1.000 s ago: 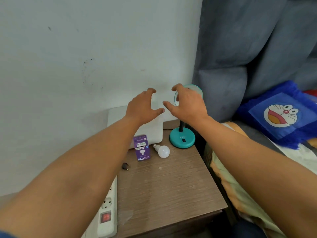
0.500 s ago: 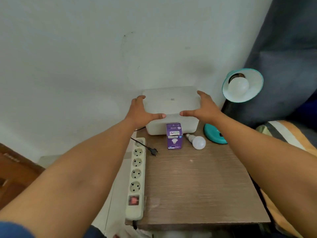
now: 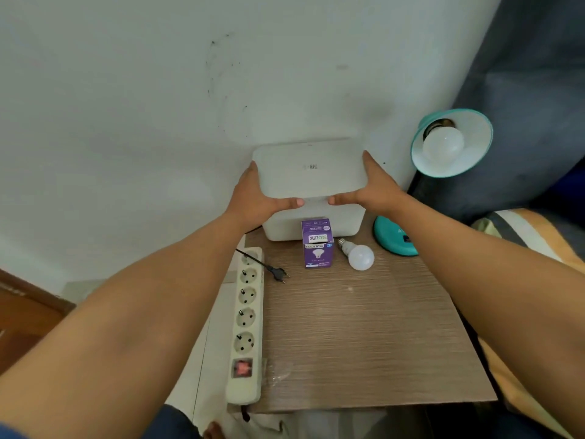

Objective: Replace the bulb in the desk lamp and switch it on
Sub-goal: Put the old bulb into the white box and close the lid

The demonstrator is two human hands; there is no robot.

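A teal desk lamp stands at the back right of the wooden bedside table (image 3: 364,337); its shade (image 3: 474,144) faces me with a white bulb (image 3: 443,144) screwed in, and its round base (image 3: 392,239) rests on the table. A loose white bulb (image 3: 359,255) lies beside a purple bulb carton (image 3: 317,243). The lamp's black plug (image 3: 278,274) lies unplugged near the power strip (image 3: 247,324). My left hand (image 3: 256,198) and right hand (image 3: 373,191) press on either side of a white box (image 3: 311,172) against the wall, thumbs along its front edge.
The power strip hangs along the table's left edge, its red switch (image 3: 242,367) near me. A bed with a striped orange cover (image 3: 538,248) and grey curtain (image 3: 538,58) border the right side. A brown wooden door (image 3: 25,312) sits low left.
My hands dropped from in front of the lamp onto the white box's sides. The view swung left and down, bringing the power strip and the lamp shade into sight.
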